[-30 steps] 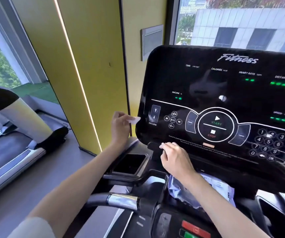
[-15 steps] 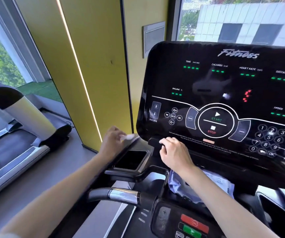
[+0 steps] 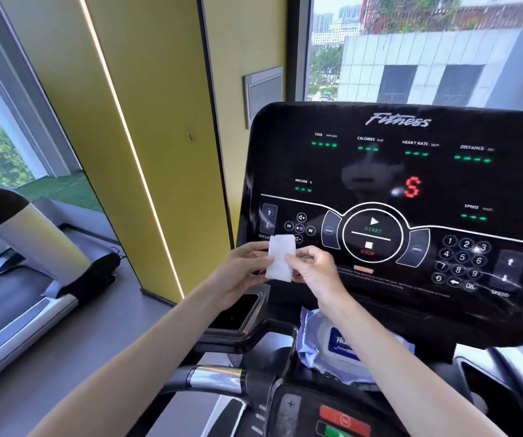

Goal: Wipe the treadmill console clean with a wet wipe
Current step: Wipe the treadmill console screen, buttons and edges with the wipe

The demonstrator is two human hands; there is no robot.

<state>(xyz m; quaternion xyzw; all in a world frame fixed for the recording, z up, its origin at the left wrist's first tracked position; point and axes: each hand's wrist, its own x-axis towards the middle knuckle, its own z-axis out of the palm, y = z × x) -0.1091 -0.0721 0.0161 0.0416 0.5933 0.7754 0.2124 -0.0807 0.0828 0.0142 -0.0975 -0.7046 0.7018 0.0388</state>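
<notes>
The wet wipe (image 3: 281,258) is a small white pad folded into a thick upright rectangle. It looks soft and slightly fuzzy, and its top edge is square. It stands between the two hands, with its upper end above the fingertips. The left hand (image 3: 241,272) pinches its left edge between thumb and fingers, and the right hand (image 3: 313,272), fingers curled, pinches its right edge.

Just beyond both hands is the lower left corner of the black treadmill console (image 3: 379,171), where the incline buttons sit. I cannot tell whether the wipe touches the panel. The console's green readouts are lit, and a red S glows up and to the right of the right hand. Under the right wrist lies a bluish pack of wipes (image 3: 338,348). Below the left hand is a dark cup pocket (image 3: 238,310).
</notes>
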